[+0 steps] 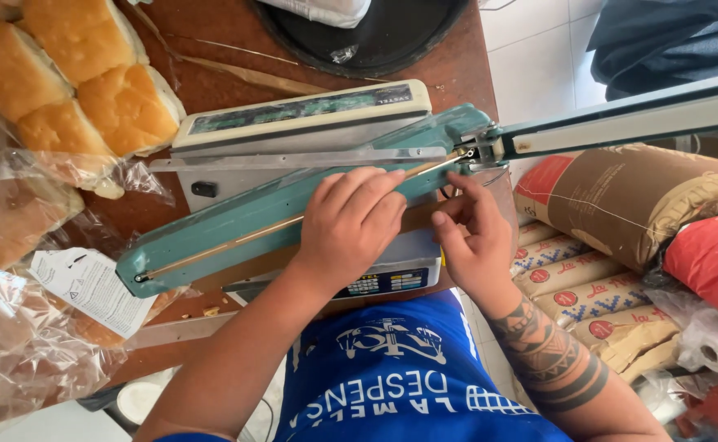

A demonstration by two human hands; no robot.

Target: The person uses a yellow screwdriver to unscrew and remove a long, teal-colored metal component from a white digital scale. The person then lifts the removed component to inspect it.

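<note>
Nearest the camera, below the teal metal heat-sealer arm (277,217), sits a small digital scale (387,278) with coloured keys. Left hand (351,225) lies palm-down on that arm, its grip loosely curled and clamped on nothing. Right hand (477,241) touches the arm's hinge end, grip apart. Left of the arm, clear plastic bags (15,327) hold bread rolls (72,74) on the brown wooden counter (228,41). Right of it, paper flour sacks (588,286) are stacked. Beyond the arm rests a black round tray (391,41).
</note>
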